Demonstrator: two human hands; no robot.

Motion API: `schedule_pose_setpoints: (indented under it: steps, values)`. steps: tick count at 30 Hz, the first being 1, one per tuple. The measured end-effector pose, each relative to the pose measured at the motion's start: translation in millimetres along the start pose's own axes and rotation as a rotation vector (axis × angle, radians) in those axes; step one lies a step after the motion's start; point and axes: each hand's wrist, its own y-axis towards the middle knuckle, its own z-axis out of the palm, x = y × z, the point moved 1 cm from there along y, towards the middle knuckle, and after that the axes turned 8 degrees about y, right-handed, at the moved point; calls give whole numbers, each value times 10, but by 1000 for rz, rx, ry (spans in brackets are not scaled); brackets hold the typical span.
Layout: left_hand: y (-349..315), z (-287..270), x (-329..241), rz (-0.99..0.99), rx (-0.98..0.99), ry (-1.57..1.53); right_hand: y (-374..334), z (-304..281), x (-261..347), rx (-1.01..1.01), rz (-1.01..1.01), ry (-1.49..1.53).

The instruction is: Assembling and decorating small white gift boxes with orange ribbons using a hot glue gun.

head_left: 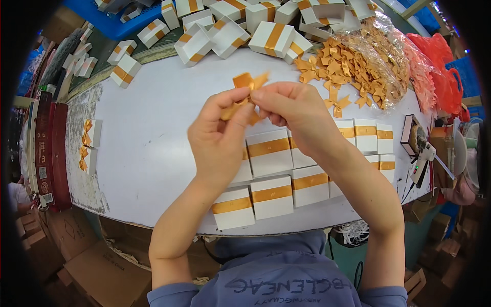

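Observation:
Both hands meet above the white table, around a gold ribbon bow (243,81). My left hand (219,134) pinches it between thumb and fingers. From the other side, the fingertips of my right hand (303,108) are closed on the same bow, which partly hides behind the fingers. Beneath the hands stand two rows of small white boxes (271,195), each wrapped with a flat gold ribbon band; my right forearm covers some of them. Beyond the right hand, a heap of loose gold bows (353,66) spills from a clear plastic bag.
More white gift boxes (273,39) are piled along the far edge, beside a blue crate (110,23). Two boxes with bows (93,134) lie at the left. A glue gun (423,158) rests at the right edge, below a red plastic bag (440,71).

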Motion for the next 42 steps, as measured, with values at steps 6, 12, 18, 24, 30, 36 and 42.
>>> schedule_pose_setpoints:
  steps: [6,12,18,24,30,36,42]
  values:
    - [19,-274,11,-138,192,-155,-44,24,-103,-38,-601,-580]
    - [-313,-487,132,-64,30,-89,-176,242,-318,82,-224,-486]
    - [-639,-571,252,225,18,486,-257,279,-410,103,-18,-747]
    - [-626,-589,321,205,41,547,-222,277,-523,68,-214,-1033]
    - [-610,-578,315,195,187,694,-184,289,-556,57,-193,-1167]
    - [-594,-630,260,434,226,1099,-144,143,-460,14,-251,-1197]
    - [-576,-648,181,486,382,1349,343,-893,-41,-438,-417,-1254]
